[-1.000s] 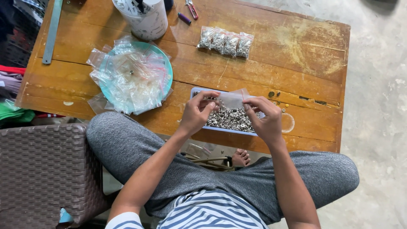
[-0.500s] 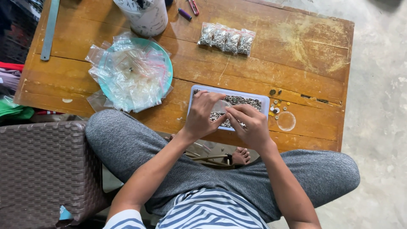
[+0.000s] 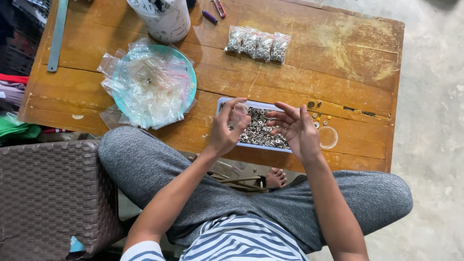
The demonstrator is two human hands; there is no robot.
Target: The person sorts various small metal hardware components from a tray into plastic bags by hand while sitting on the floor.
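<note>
A shallow pale-blue tray (image 3: 251,103) filled with small silver metal rings lies at the near edge of a worn wooden table (image 3: 338,72). Both my hands hover over it. My left hand (image 3: 226,129) is at the tray's left end, its fingers curled around what looks like a small clear bag. My right hand (image 3: 296,129) is over the tray's right end, palm turned inward and fingers spread, with nothing clearly held. A row of several small filled bags (image 3: 258,46) lies farther back on the table.
A teal plate (image 3: 191,72) heaped with empty clear bags sits to the left. A white bucket (image 3: 164,19), pens (image 3: 210,17) and a metal ruler (image 3: 58,34) are at the back. Loose small parts (image 3: 319,118) and a clear ring (image 3: 328,137) lie right of the tray. A woven brown chair (image 3: 48,193) stands at lower left.
The hands held a clear bag together low over the tray. Now they have drawn apart, the right hand has spread its fingers, and the left one has stayed curled.
</note>
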